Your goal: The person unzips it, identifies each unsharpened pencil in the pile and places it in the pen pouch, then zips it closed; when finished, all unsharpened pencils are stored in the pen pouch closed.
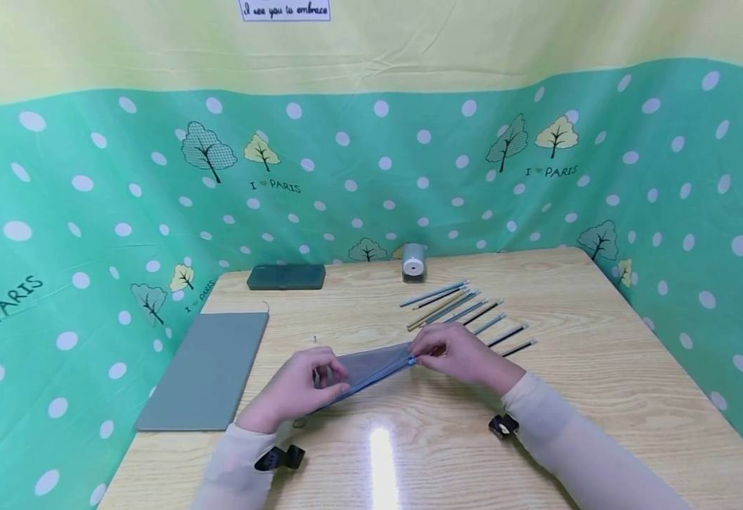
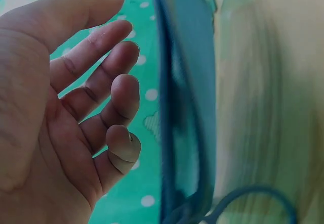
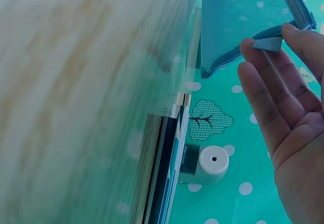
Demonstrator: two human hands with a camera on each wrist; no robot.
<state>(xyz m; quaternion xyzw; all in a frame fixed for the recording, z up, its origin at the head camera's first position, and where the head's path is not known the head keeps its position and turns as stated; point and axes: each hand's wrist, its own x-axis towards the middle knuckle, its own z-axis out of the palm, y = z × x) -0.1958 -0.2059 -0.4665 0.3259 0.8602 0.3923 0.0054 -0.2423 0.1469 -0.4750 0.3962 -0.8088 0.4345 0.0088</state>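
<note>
A blue mesh zipper pouch (image 1: 374,363) is stretched out between the two hands, tilted over the table, its zipper along the near edge. With thumb and fingertips my right hand (image 1: 463,354) pinches the pouch's right corner. In the right wrist view, the pouch (image 3: 235,24) has a small blue tab at these fingertips. My left hand (image 1: 299,386) is at the pouch's left end, fingers loosely bent. The left wrist view shows this hand (image 2: 83,92) with spread, relaxed fingers and a gap to the pouch (image 2: 195,82), which has a loop at its lower end.
Several pencils (image 1: 441,312) lie in a slanted row beyond my right hand. A white pencil sharpener (image 1: 413,261) and a dark green case (image 1: 286,277) stand at the back of the wooden table (image 1: 600,397). To the left lies a grey board (image 1: 208,368).
</note>
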